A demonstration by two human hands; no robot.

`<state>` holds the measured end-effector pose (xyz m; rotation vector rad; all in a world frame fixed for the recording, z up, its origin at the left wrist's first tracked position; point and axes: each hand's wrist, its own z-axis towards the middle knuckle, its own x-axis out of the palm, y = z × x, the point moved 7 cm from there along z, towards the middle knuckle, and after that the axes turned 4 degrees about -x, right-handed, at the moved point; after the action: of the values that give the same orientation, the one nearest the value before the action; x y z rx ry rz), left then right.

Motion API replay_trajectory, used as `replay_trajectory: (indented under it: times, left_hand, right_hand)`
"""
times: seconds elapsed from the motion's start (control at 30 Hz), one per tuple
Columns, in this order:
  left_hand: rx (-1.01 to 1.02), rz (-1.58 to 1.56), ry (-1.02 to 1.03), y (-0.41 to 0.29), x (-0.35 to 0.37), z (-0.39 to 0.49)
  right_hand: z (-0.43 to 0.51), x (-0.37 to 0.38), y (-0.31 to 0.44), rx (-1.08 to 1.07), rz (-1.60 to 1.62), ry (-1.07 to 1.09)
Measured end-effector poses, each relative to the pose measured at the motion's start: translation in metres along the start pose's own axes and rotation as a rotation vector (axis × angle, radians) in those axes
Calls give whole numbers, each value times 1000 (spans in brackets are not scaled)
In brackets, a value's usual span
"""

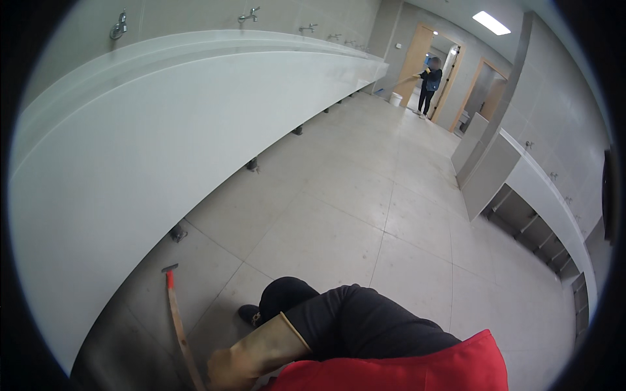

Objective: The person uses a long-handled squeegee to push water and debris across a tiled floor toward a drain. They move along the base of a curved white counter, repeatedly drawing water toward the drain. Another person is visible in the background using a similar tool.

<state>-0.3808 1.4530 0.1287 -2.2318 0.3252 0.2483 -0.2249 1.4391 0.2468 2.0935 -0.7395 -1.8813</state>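
Note:
My right hand [232,369], in a yellowish rubber glove with a dark sleeve above its cuff, is at the bottom edge and blurred. Right beside it runs the wooden handle [181,332] of a long-handled scraper, which leaves the picture at the bottom. Whether my fingers close around the handle cannot be made out. The scraper's red socket [169,279] and flat metal blade [170,268] are at the far end, near the floor by the trough's underside. My left hand is out of view. A red apron [401,371] covers part of my body, and a dark shoe [249,314] shows beyond the glove.
A long white wash trough [195,107] with several wall taps [248,15] lines the left, with dark drain fittings [252,164] beneath. Another trough [543,181] stands right. At the far doorway a person [429,88] in gloves holds a long pole beside a white bucket [396,99]. Tiled floor [342,210] lies between.

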Motion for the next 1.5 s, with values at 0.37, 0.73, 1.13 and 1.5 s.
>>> replay_trajectory:
  times: [0.37,0.73,1.13,1.5]
  left_hand:
    - [34,25,-5,-23,5,2]
    - [41,35,-26,-26,3,-3]
    - [50,19,-52,-25,-7,-10]
    - [88,-66,-130,-9,-36,-42]
  right_hand:
    - [21,-13,-91,197,1087,-577]
    - [8,-3,-68,185,209,-18]
    - [9,0,-58,188,109,-20]
    - [-19,-25,-41,191,187,15]
